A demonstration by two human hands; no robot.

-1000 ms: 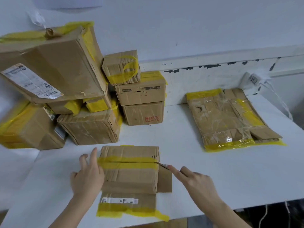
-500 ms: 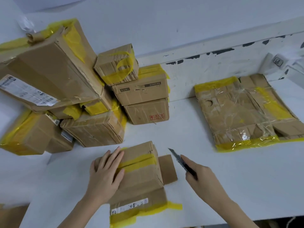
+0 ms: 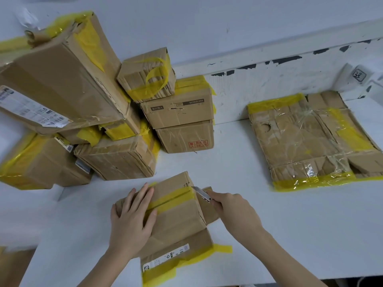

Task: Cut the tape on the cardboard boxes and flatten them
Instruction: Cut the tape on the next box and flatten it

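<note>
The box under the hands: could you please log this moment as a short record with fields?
box in work: small cardboard box, lying on the white table
tape: yellow strip across its top
left hand: flat on the box, pressing it down
right hand: grips a knife, blade tip at the strip's right end
flattened: cardboard at right
waiting: stack of boxes at left

A stack of taped boxes [image 3: 116,125] blocks the tabletop [image 3: 290,224] to the rear left; flattened cardboard [image 3: 306,141] lies to the rear right. Between them, and right of the near box [image 3: 178,214], bare tabletop offers passage
</note>
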